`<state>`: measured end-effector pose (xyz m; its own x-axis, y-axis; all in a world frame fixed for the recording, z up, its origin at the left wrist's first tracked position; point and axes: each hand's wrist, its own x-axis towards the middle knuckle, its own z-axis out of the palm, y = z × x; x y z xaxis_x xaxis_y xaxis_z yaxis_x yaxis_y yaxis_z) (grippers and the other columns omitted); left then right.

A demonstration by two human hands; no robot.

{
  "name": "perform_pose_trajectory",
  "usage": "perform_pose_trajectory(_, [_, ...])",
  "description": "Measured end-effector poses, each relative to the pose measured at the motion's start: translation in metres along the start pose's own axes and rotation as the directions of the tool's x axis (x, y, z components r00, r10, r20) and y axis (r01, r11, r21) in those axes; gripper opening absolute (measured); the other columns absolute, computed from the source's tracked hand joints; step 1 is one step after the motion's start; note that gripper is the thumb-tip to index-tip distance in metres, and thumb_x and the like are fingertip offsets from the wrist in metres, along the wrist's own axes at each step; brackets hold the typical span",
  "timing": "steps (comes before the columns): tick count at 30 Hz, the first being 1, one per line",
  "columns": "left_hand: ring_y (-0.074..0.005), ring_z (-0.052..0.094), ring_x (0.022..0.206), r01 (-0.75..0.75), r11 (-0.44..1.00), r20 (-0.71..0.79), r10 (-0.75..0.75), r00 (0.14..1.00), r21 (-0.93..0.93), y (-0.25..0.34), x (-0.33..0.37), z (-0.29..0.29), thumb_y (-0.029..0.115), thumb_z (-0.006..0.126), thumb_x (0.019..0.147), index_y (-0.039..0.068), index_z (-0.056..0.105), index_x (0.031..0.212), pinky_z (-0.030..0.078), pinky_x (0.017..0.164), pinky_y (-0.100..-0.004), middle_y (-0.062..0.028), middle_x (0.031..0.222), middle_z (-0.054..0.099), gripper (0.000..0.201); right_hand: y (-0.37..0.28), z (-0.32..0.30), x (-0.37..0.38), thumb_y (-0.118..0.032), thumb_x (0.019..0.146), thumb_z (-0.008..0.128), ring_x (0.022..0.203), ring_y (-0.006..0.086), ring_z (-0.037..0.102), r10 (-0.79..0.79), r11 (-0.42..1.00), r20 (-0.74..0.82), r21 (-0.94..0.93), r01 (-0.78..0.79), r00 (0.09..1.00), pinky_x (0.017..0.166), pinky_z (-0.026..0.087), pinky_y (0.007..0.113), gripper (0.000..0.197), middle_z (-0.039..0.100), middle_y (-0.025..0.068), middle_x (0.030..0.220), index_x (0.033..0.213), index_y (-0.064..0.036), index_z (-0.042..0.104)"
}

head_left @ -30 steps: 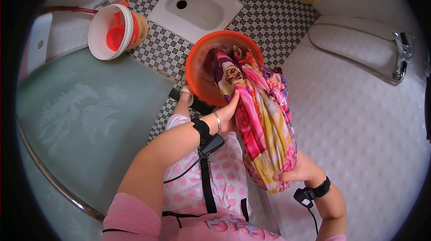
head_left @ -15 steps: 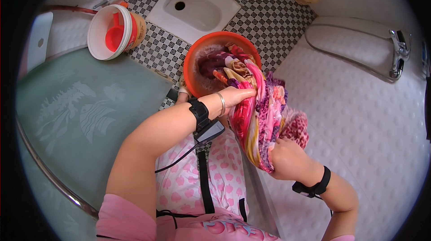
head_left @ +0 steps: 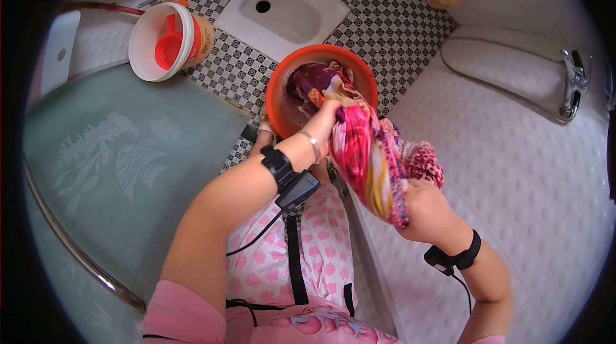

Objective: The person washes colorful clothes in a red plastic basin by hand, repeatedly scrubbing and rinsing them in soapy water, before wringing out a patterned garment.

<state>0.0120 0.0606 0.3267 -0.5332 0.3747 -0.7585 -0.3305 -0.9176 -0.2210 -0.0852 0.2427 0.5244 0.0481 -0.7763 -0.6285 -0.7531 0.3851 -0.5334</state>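
Note:
A wet, multicoloured patterned cloth (head_left: 360, 146), pink, purple and yellow, is stretched between my two hands in a bunched length. My left hand (head_left: 327, 125) is closed round it just over the near rim of an orange basin (head_left: 277, 119). Lower and to the right, my right hand (head_left: 422, 210) grips the cloth, its fingers mostly turned away from view. A pinkish-red gathered part hangs beyond my right hand. The far end of the cloth droops into the basin, where dark purple fabric lies in sudsy water.
Beyond the basin, a white squat toilet (head_left: 237, 14) is set in the black-and-white tiled floor. A white bucket (head_left: 142, 65) holds a red dipper (head_left: 168, 50). Frosted glass (head_left: 128, 151) with a metal rail (head_left: 77, 251) stands left. A shower mixer (head_left: 574, 84) is on the right, a bottle (head_left: 444, 0) at back.
My left hand has shifted slightly and turned over the cloth. The right hand has moved a little to the right. More cloth is twisted and drawn straight between them.

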Motion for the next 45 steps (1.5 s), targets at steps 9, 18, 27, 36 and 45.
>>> perform_pose_trajectory(9, [-0.0249, 0.048, 0.133, 0.125, 0.97, 0.209, -0.081, 0.975, -0.208, -0.043, -0.032, -0.024, 0.074, 0.046, 0.086, 0.014, 0.044, 0.146, 0.037, 0.112, -0.0469, -0.0062, 0.147, 0.049, 0.085, -0.024, -0.027, -0.009, -0.006, 0.062, 0.072, 0.082, 0.0399, 0.061, 0.049, 0.902, -0.255, 0.427, 0.067, 0.966, 0.075, 0.05, 0.045, 0.039, 0.064, 0.0172, 0.09, 0.101, -0.0035, 0.066])
perform_pose_trajectory(18, [-0.0266, 0.052, 0.127, -0.012, 0.941, 0.388, 0.151, 0.909, -0.337, -0.056, -0.024, -0.005, 0.075, 0.043, 0.088, 0.011, 0.043, 0.145, 0.039, 0.112, -0.0441, -0.0111, 0.142, 0.052, 0.085, -0.042, -0.018, -0.027, -0.011, 0.063, 0.076, 0.08, 0.0356, 0.061, 0.028, 0.88, -0.21, 0.468, 0.076, 0.977, 0.073, 0.048, 0.042, 0.037, 0.065, 0.014, 0.09, 0.098, -0.0067, 0.067])
perform_pose_trajectory(27, [-0.0248, 0.065, 0.111, 0.101, 0.965, 0.285, -0.029, 0.958, -0.243, -0.034, -0.01, -0.023, 0.045, 0.054, 0.099, 0.006, 0.053, 0.135, 0.05, 0.101, -0.0424, -0.0126, 0.127, 0.065, 0.053, -0.039, -0.016, -0.025, -0.012, 0.061, 0.077, 0.078, 0.0322, 0.058, -0.014, 0.974, -0.114, 0.225, 0.04, 0.993, 0.071, 0.046, 0.041, 0.032, 0.061, 0.0118, 0.082, 0.089, -0.003, 0.065])
perform_pose_trajectory(36, [-0.0229, 0.072, 0.082, 0.099, 0.877, -0.153, -0.03, 0.988, 0.47, -0.014, -0.006, -0.001, 0.018, 0.06, 0.092, -0.005, 0.064, 0.112, 0.06, 0.079, -0.0372, -0.0161, 0.102, 0.071, 0.03, -0.031, -0.008, -0.002, -0.01, 0.062, 0.066, 0.077, 0.0248, 0.06, -0.228, 0.958, 0.156, -0.137, 0.25, 0.961, 0.068, 0.045, 0.035, 0.01, 0.06, 0.0089, 0.072, 0.068, -0.0033, 0.064])
perform_pose_trajectory(45, [-0.0219, 0.068, 0.098, 0.105, 0.341, -0.2, 0.256, 0.946, 0.934, -0.008, -0.01, 0.009, 0.028, 0.077, 0.073, -0.005, 0.064, 0.118, 0.053, 0.087, -0.0324, -0.0161, 0.11, 0.07, 0.058, -0.036, 0.007, 0.026, -0.012, 0.063, 0.066, 0.078, 0.0237, 0.06, -0.306, 0.903, 0.247, -0.229, 0.362, 0.919, 0.066, 0.045, 0.035, 0.007, 0.061, 0.0074, 0.074, 0.065, -0.0046, 0.065])
